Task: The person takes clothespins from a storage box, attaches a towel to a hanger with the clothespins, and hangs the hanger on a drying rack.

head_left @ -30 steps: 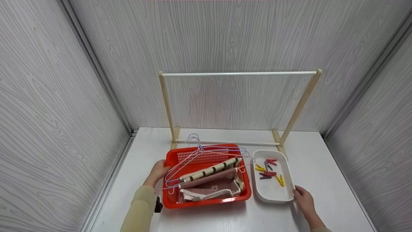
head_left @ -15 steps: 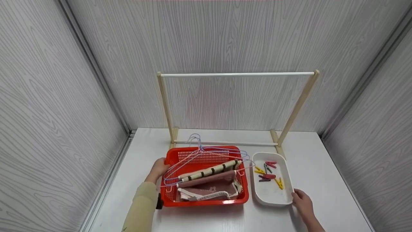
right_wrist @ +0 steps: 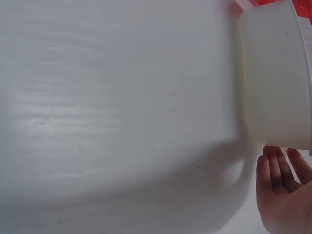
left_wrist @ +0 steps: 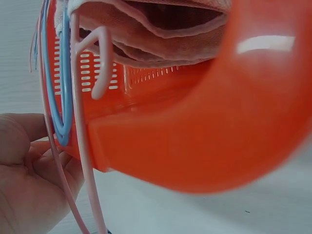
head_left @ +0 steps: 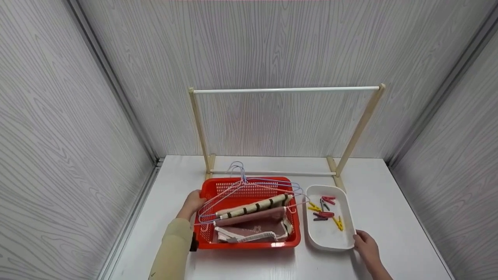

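Observation:
In the head view my left hand (head_left: 194, 202) holds the left rim of a red plastic basket (head_left: 286, 245). Several wire hangers (head_left: 243, 181) in blue and pink lie across the basket, over folded cloth items (head_left: 249, 223) in dusty pink and striped cream. The left wrist view shows that hand (left_wrist: 34, 175) beside the basket's rim, with hangers passing in front of it. My right hand (head_left: 365, 243) grips the front right side of a white tray (head_left: 328, 245). Its fingertips (right_wrist: 275, 158) are at the tray's outer wall. Several clothespins (head_left: 326, 214), red, yellow and dark, lie inside.
Behind the basket and tray stands a drying rack with wooden legs (head_left: 362, 128) and a white top bar (head_left: 286, 90). Its feet rest on the white table (head_left: 175, 175), close to the back wall (head_left: 253, 46). Side walls enclose the table left and right.
The tray, with my right hand on it, has come slightly nearer to me. The basket's front edge shows slightly farther back than a second ago. Over the last half second almost nothing shifts.

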{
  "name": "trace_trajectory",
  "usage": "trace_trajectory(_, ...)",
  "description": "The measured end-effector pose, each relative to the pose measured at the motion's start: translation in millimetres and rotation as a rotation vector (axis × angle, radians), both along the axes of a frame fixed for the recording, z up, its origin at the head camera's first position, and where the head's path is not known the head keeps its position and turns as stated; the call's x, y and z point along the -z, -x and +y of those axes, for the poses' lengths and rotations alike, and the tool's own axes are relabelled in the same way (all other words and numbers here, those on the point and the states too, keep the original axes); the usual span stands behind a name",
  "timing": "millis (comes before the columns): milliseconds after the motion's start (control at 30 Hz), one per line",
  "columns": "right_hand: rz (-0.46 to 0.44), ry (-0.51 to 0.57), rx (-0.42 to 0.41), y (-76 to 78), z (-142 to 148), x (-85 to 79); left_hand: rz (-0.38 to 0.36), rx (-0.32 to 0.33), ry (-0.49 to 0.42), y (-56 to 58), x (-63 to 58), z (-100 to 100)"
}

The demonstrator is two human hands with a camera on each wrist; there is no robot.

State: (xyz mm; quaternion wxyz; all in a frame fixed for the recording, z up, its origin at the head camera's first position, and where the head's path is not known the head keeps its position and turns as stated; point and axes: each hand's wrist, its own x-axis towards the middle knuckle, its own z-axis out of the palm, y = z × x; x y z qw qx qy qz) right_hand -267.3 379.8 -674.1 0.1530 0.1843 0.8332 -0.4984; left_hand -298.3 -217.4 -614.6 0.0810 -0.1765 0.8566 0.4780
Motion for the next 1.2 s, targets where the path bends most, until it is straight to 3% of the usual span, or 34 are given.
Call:
trace_trajectory(233,0.003,-0.032,-0.051,3.1,4.2,-1.1,0.005,0.015,0.001,2.2,-5.0,-0.6)
trace_trajectory(433,-0.008,-0.039,-0.054,3.8,4.9,-2.1,0.03,0.033,0.02,3.2,-5.6,-0.5)
trace_trajectory(1200,-0.032,0.013,-0.066,9.3,9.7,-5.5,0.01,0.05,0.027,2.5,-6.9,-4.8)
